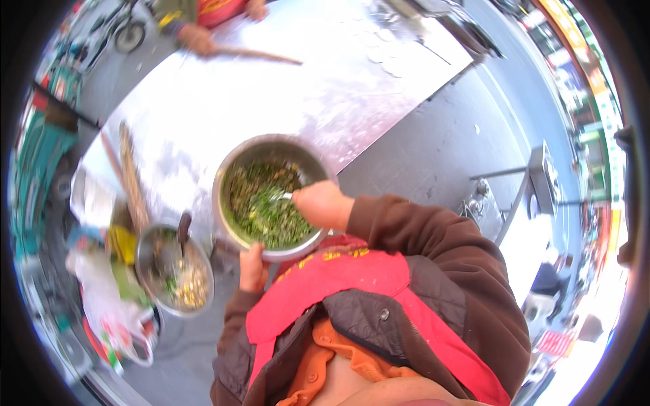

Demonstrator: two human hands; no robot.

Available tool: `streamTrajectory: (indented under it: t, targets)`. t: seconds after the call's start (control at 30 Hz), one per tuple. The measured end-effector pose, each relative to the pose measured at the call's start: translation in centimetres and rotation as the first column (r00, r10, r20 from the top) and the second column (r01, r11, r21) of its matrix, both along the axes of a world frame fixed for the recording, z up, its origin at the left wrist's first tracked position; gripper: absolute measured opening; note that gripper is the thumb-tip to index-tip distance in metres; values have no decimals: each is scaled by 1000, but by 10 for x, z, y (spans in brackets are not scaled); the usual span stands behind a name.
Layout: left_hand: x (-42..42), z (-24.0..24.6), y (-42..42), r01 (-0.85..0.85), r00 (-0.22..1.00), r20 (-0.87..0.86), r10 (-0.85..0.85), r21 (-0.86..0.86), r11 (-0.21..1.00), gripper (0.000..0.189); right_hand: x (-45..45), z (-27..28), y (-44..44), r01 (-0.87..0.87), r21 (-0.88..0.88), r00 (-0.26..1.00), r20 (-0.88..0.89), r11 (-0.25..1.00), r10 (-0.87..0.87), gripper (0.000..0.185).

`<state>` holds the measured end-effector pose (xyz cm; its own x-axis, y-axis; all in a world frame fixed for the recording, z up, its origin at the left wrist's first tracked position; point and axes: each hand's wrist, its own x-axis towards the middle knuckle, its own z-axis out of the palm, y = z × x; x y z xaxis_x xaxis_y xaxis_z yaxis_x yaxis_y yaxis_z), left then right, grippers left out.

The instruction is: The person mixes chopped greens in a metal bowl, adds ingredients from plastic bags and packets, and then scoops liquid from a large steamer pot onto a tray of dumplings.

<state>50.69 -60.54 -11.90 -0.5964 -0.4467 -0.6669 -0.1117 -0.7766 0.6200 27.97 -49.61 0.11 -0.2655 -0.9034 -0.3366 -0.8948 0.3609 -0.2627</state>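
A deep steel bowl stands at the near edge of the pale work table, partly filled with chopped green herbs or leaves. My right hand reaches over its right side, closed on the handle of a metal utensil whose head lies among the greens. What kind of head it has is blurred. At the bowl's near left rim, my left hand grips the edge from outside. Left of it sits a smaller steel bowl with pale yellow pieces, some green bits and a dark-handled utensil.
Across the floury table, another person's hand holds a wooden rolling pin. Flat dough rounds lie at the far right. Wooden sticks rest at the left, near a plastic bag. A side table stands at right.
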Motion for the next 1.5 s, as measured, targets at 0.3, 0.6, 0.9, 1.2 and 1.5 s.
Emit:
streamTrajectory:
  t: [0.3,0.6,0.9,1.2,1.5]
  targets:
    - [-114,59,53,243,970,17,-242,-101,965,7,-52,-2,111,252,-294,967,40,922,-251,12]
    - [-342,63,200,376,925,-76,-373,41,926,27,-191,26,369,328,-870,869,124,368,-480,15]
    - [-641,51,356,367,920,-181,-349,81,927,55,-309,-91,603,764,-609,337,658,-213,-674,5]
    - [-798,7,377,64,998,15,-66,114,991,56,-428,-198,771,739,105,-487,766,-665,-420,11]
    - [-859,5,412,-325,900,127,418,-446,834,87,-555,-301,824,728,334,-570,780,-598,-258,17]
